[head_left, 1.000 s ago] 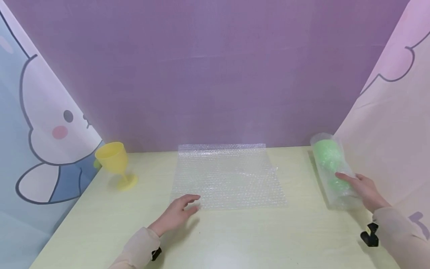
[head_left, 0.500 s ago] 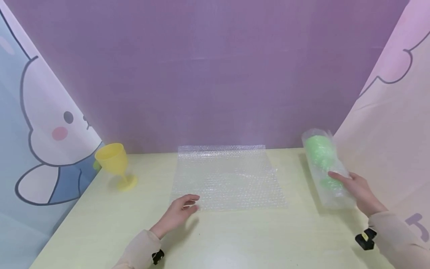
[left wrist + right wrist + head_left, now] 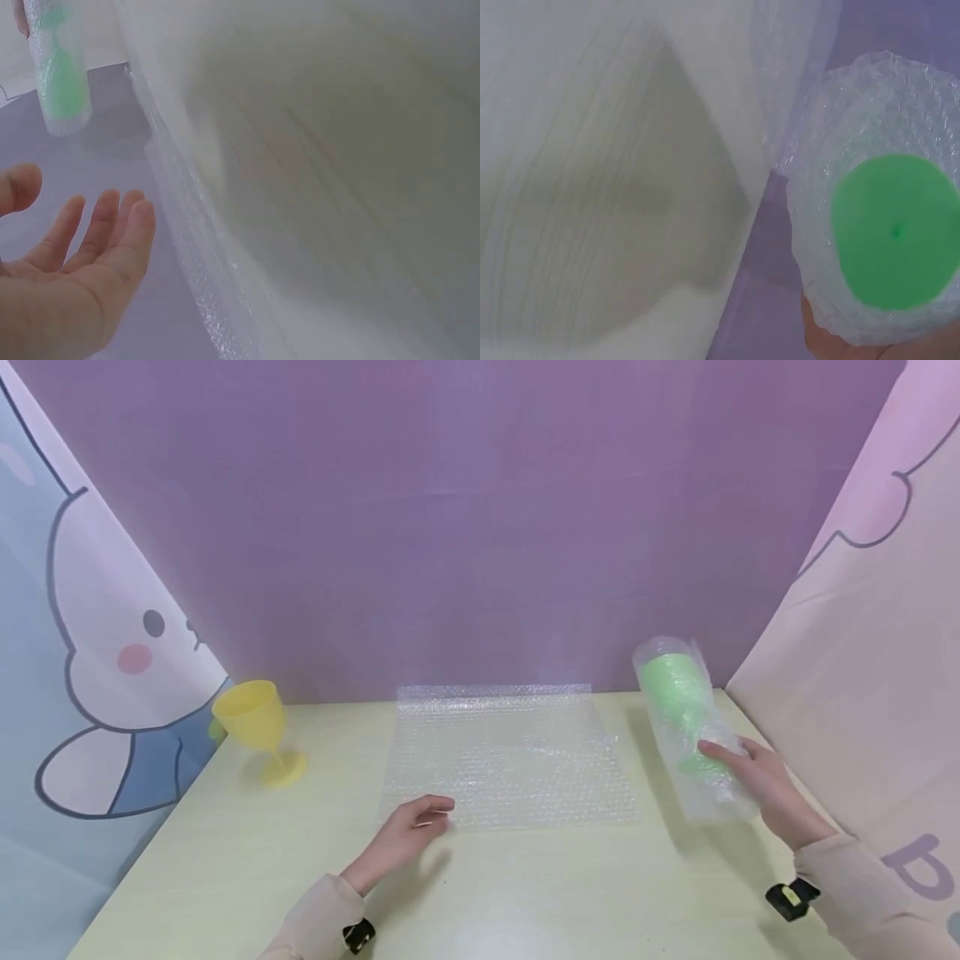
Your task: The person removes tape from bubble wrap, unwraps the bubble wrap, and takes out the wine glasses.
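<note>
On the right, my right hand [image 3: 765,785] grips a green goblet [image 3: 678,689] rolled up in clear bubble wrap [image 3: 675,802]. The bundle is tilted, and its shadow falls on the table beside it. In the right wrist view the goblet's round green base [image 3: 896,232] shows through the open end of the roll. A flat sheet of bubble wrap [image 3: 517,768] lies in the middle of the table. By its near left corner my left hand [image 3: 408,835] hovers with relaxed fingers, holding nothing. A yellow goblet [image 3: 251,714] stands upright at the left.
The pale yellow table [image 3: 540,893] backs onto a purple wall panel [image 3: 480,527]. Printed cartoon panels flank it on the left [image 3: 112,610] and on the right [image 3: 877,693]. A small light green thing [image 3: 216,729] is partly hidden behind the yellow goblet.
My right hand has carried the wrapped green goblet leftward, toward the bubble wrap sheet. The left hand has shifted only slightly to the right. The yellow goblet and the sheet stay in place.
</note>
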Demonstrator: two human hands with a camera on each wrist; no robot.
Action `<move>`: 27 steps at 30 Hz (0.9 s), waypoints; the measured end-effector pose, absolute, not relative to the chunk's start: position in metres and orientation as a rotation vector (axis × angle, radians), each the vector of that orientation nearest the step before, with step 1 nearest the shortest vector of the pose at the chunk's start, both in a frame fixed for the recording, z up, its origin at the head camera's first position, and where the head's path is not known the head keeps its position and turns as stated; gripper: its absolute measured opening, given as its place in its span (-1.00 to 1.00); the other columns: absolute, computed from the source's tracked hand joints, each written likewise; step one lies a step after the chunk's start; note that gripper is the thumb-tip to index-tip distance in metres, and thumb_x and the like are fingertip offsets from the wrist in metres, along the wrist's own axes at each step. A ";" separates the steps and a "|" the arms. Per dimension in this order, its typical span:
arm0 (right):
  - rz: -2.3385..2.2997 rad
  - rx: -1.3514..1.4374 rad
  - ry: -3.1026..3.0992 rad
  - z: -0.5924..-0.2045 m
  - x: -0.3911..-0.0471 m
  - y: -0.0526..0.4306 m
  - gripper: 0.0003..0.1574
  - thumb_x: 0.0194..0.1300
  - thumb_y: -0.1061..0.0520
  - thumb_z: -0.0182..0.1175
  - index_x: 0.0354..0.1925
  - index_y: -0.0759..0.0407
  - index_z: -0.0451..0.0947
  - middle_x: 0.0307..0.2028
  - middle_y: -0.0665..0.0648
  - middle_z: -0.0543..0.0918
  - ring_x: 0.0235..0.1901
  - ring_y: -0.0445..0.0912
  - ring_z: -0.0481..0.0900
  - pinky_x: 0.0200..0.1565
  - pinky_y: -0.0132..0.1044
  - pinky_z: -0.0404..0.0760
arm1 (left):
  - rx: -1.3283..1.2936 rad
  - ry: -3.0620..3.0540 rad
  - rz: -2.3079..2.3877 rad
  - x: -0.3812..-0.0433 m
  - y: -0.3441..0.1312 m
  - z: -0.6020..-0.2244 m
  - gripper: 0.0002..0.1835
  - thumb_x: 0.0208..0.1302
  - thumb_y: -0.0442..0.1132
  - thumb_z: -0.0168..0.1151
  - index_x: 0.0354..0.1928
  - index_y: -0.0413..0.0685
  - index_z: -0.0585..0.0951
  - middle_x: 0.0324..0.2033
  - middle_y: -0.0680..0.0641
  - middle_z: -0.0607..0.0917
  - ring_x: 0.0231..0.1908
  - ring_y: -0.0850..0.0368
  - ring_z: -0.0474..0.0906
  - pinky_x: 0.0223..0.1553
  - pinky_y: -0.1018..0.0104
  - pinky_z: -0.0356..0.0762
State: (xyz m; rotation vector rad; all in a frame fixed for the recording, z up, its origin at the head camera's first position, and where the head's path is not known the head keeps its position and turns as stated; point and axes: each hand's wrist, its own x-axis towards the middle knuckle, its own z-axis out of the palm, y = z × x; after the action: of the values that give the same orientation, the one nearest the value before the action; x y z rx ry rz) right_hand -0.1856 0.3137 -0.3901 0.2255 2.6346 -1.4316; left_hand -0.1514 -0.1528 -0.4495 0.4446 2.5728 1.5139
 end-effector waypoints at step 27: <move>-1.667 0.143 2.439 -0.392 -0.157 0.195 0.00 0.24 -0.28 0.05 0.35 0.31 -0.04 0.13 0.34 0.39 -0.18 -0.15 0.52 -0.17 -0.35 0.54 | 0.404 2.182 1.665 -0.165 -0.036 -0.437 -0.36 0.31 -0.01 0.02 0.34 -0.15 0.19 0.29 -0.13 0.31 0.26 -0.11 0.26 0.26 0.00 0.25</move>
State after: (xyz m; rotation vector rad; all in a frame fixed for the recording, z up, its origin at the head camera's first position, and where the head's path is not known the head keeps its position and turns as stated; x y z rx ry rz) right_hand -0.1567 0.1950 -0.3923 0.1432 2.4385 -1.6670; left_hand -0.1647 -0.0363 -0.4371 0.4042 2.1817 1.6650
